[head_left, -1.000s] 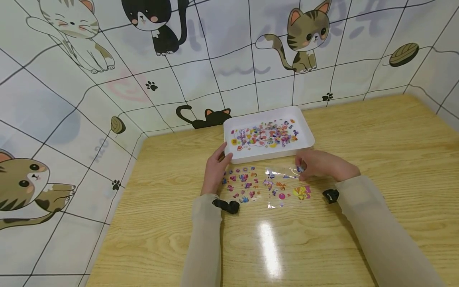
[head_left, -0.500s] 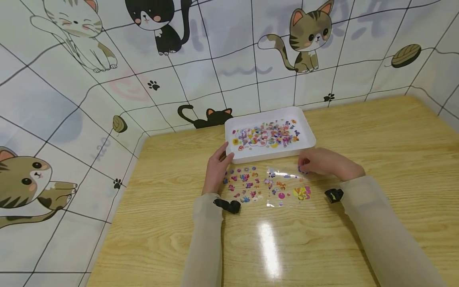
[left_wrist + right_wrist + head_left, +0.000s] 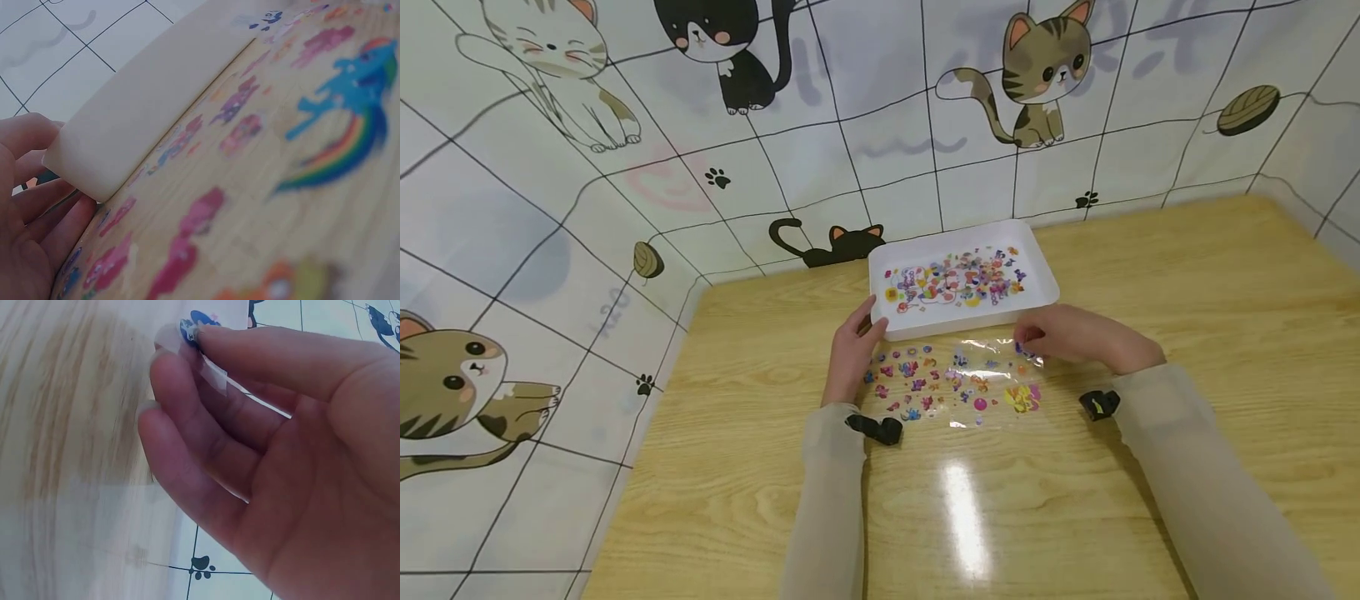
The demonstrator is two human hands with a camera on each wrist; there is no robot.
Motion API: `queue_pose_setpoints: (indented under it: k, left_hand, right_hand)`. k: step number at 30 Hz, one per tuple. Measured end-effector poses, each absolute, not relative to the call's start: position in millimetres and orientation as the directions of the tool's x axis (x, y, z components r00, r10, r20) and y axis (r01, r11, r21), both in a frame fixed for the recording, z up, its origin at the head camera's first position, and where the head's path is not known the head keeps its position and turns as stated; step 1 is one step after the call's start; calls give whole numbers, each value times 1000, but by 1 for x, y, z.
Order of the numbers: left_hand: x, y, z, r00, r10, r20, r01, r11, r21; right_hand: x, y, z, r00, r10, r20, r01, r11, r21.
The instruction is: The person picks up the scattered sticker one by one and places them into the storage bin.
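Observation:
My left hand (image 3: 853, 354) grips the near left corner of a shallow white tray (image 3: 940, 327), with the thumb at its front and fingers along its left side. In the left wrist view, fingers (image 3: 53, 212) lie round that corner. My right hand (image 3: 1067, 335) pinches the far right corner of a clear sticker sheet (image 3: 1022, 398). In the right wrist view, a bit of clear film (image 3: 214, 378) and a blue sticker (image 3: 201, 320) show at the thumb and fingertips. Left of this sheet lies another spread of small colourful stickers (image 3: 908, 369), partly beside my left wrist.
Loose small stickers (image 3: 955, 279) are heaped inside the tray. It stands on a wooden table (image 3: 745, 500) close to a white wall (image 3: 895, 158) printed with cats and grid lines. A black wrist camera (image 3: 876, 429) sits on the left wrist, another (image 3: 1099, 404) on the right.
The pinched sheet has shifted slightly left and towards the tray, along with my right hand, and now lies closer to the left-hand stickers. My left hand has stayed at the tray corner.

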State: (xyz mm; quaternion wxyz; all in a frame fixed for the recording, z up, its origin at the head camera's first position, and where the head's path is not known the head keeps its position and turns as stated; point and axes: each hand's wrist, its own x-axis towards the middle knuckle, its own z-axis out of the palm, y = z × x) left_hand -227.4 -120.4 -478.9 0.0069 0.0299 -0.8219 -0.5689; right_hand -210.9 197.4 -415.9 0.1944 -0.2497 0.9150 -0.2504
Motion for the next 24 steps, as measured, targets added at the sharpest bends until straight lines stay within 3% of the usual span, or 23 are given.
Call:
queue_pose_setpoints:
  k: [24]
  left_hand:
    - [-227, -120, -477, -999, -43, -18, -31, 337, 941]
  right_hand:
    - [-212, 198, -413, -813, -524, -254, -325, 770, -549]
